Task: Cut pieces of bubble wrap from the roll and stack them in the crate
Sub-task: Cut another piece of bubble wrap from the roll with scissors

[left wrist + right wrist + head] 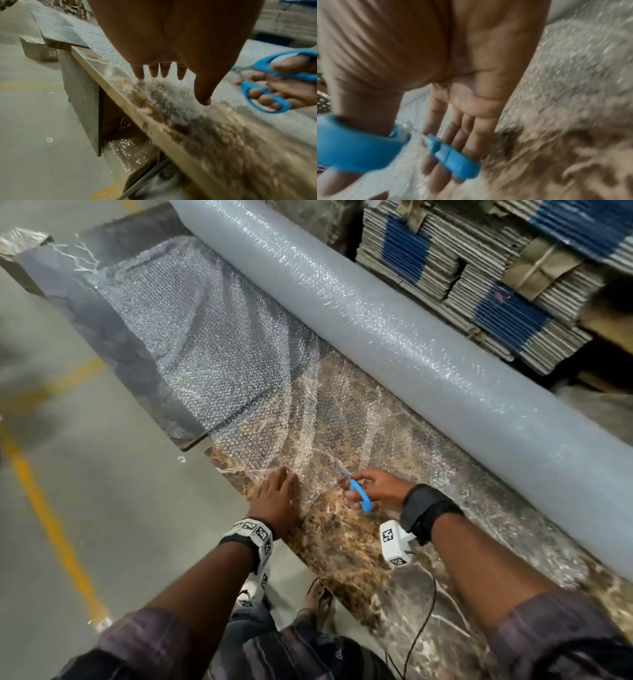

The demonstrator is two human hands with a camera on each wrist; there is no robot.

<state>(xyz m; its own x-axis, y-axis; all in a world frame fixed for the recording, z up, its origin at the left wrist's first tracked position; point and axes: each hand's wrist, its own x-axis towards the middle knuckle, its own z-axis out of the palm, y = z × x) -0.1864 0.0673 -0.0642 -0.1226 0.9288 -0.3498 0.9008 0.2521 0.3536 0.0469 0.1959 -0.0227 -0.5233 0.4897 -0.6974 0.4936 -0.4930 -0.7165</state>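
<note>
We have the left hand [275, 501] flat, fingers straight, pressing the unrolled bubble wrap sheet [219, 364] at the near edge of the marble-pattern bench [359, 559]. Our right hand [380, 486] grips the blue-handled scissors [359, 494], thumb in one loop, fingers through the other; handles spread, blades at the sheet just beside the left hand. Blade detail is blurred. The bubble wrap roll [394, 326] lies along the far edge of the bench, sheet running from it toward us. Bundled flat cardboard [462, 268] is stacked behind the roll. We can't see a crate.
</note>
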